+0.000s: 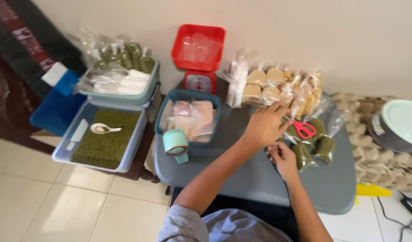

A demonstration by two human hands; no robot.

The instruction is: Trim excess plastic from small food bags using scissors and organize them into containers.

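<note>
Several filled green-bean packets (pixel 314 145) already lie on the grey table (pixel 259 179); left hand (pixel 264 125) reaches over them, fingers together; right hand (pixel 283 157) pinches one packet; the bin of beans (pixel 106 140) remains quite full.

Plain cream wall (pixel 304 31) behind a grey bench (pixel 259 179) with rounded edge, a dark wooden side stand (pixel 141 157) to its left, pale square floor tiles (pixel 58 201) with thin grout lines below, lit evenly by soft daylight.
</note>
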